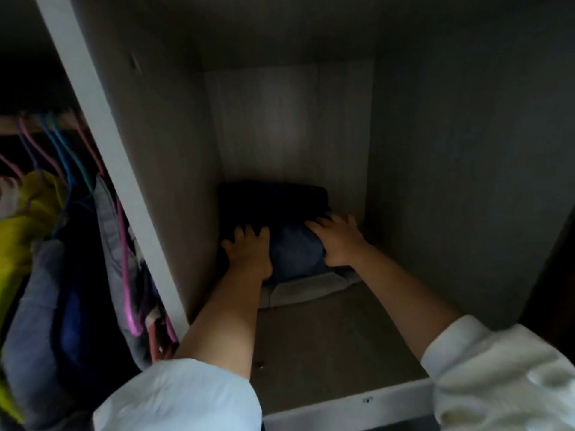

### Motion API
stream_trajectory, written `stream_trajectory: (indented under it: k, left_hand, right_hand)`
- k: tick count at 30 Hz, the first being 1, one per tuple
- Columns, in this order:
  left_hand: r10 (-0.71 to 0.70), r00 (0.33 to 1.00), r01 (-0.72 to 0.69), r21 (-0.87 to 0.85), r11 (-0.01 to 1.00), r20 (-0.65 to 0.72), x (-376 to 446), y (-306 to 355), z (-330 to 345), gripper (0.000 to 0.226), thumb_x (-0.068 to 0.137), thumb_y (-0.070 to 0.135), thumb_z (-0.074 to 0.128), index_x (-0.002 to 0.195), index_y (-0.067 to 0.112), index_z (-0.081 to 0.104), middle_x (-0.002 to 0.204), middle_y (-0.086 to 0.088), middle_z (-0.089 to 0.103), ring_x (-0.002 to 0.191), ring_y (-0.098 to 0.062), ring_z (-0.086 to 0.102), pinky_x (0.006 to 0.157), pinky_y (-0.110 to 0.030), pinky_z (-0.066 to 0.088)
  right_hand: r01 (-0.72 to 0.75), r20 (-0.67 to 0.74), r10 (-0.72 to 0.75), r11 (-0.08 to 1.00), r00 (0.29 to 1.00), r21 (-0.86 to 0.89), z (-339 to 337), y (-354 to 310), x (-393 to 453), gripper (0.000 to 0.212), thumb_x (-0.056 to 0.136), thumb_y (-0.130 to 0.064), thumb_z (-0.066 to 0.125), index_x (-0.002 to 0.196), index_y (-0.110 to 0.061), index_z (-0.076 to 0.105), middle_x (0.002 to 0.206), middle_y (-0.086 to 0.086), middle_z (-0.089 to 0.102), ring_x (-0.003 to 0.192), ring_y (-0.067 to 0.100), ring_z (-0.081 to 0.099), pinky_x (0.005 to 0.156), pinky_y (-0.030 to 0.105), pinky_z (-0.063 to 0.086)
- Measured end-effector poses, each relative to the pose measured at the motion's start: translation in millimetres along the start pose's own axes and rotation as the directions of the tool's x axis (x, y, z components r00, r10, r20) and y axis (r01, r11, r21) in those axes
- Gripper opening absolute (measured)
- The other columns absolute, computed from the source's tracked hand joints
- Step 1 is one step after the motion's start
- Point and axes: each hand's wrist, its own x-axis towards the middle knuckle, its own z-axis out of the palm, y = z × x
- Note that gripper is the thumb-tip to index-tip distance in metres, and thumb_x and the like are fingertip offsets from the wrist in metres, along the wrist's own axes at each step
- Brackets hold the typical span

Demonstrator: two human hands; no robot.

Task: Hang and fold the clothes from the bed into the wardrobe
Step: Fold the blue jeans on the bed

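Your left hand and right hand, fingers spread, press the soft, light folded dark-blue garment mid-frame; take it from its sides.

Folded dark-blue garment: atop a pale folded item, before a darker folded pile, rear of wardrobe shelf.

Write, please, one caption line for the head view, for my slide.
Both hands, left hand and right hand, press a folded dark blue garment onto a wardrobe shelf, beside hanging clothes.
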Motion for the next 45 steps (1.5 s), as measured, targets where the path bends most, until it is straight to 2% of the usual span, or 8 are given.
stream_trajectory:
  k: [3,7,10,13,19,27,34,45]
  left_hand:
    - [0.046,0.947,-0.055,0.02,0.998,0.319,6,-3,1,0.115,0.077,0.04,0.071,0.145,0.022,-0.021,0.15,-0.013,-0.027,0.138,-0.034,-0.023,0.111,-0.057,-0.001]
    - [0.04,0.925,0.048,-0.22,0.974,0.379,28,-3,-8,0.096,0.078,0.079,0.026,0.148,0.022,-0.006,0.155,-0.01,-0.016,0.141,-0.032,-0.014,0.114,-0.054,-0.004]
    - [-0.066,0.998,0.067,-0.106,0.992,0.018,37,7,-23,0.061,0.097,0.05,0.027,0.145,0.011,0.025,0.152,-0.014,0.02,0.14,-0.031,0.015,0.113,-0.054,0.002]
    - [-0.077,0.964,0.061,-0.071,0.996,-0.255,56,10,-20,0.053,0.098,0.023,0.034,0.146,0.007,0.017,0.154,-0.014,0.012,0.142,-0.027,0.008,0.114,-0.049,0.002]
    - [-0.094,0.988,0.084,-0.083,0.993,-0.121,93,-7,3,0.064,0.099,0.048,0.019,0.147,0.019,-0.011,0.154,-0.013,-0.016,0.142,-0.027,-0.014,0.113,-0.046,-0.006]
    - [-0.104,0.994,0.107,-0.087,0.99,0.042,117,-6,0,0.068,0.096,0.052,0.03,0.149,0.018,0.006,0.155,-0.014,0.004,0.143,-0.03,0.001,0.114,-0.046,0.003]
    - [-0.141,0.99,0.14,-0.056,0.989,-0.007,89,6,-3,0.058,0.1,0.029,0.028,0.149,0.017,0.0,0.155,-0.017,-0.008,0.142,-0.033,-0.006,0.112,-0.054,0.002]
    - [0.089,0.983,-0.111,-0.133,0.985,-0.16,-70,29,13,0.038,0.092,0.027,0.05,0.125,0.008,0.053,0.133,-0.014,0.048,0.124,-0.03,0.043,0.098,-0.039,0.039]
  right_hand:
    - [-0.078,0.313,0.025,0.984,0.95,0.16,11,0,3,0.112,0.075,-0.02,0.072,0.145,-0.031,-0.016,0.154,0.004,-0.018,0.142,0.025,-0.013,0.114,0.052,-0.001]
    - [-0.133,0.477,-0.029,0.944,0.878,0.301,-11,6,8,0.101,0.081,-0.057,0.058,0.145,-0.029,-0.014,0.154,0.002,-0.017,0.143,0.024,-0.009,0.116,0.043,0.004]
    - [-0.135,0.177,0.065,0.899,0.982,0.417,-23,8,29,0.062,0.095,-0.051,0.034,0.146,-0.019,0.023,0.153,0.005,0.021,0.138,0.024,0.024,0.11,0.03,0.022]
    - [-0.096,-0.054,0.11,0.972,0.992,0.216,-14,11,63,0.052,0.101,-0.036,0.025,0.147,-0.014,0.017,0.156,0.011,0.006,0.143,0.027,0.007,0.116,0.038,0.01]
    - [-0.164,0.077,0.15,0.961,0.986,0.222,11,1,120,0.057,0.099,-0.046,0.013,0.148,-0.022,-0.003,0.156,0.005,-0.012,0.143,0.024,-0.012,0.114,0.052,-0.005]
    - [-0.202,0.211,0.144,0.937,0.967,0.286,30,5,134,0.057,0.099,-0.047,0.014,0.148,-0.022,-0.001,0.156,0.007,-0.007,0.143,0.027,-0.009,0.116,0.046,0.001]
    - [-0.213,0.197,0.149,0.91,0.969,0.355,13,-6,71,0.054,0.101,-0.039,0.018,0.148,-0.019,0.0,0.156,0.007,-0.009,0.143,0.028,-0.005,0.117,0.041,0.003]
    - [-0.349,0.025,0.355,0.9,0.935,0.263,-16,-67,-109,0.052,0.095,-0.027,0.042,0.144,-0.017,0.029,0.152,0.011,0.021,0.135,0.03,0.029,0.105,0.037,0.034]
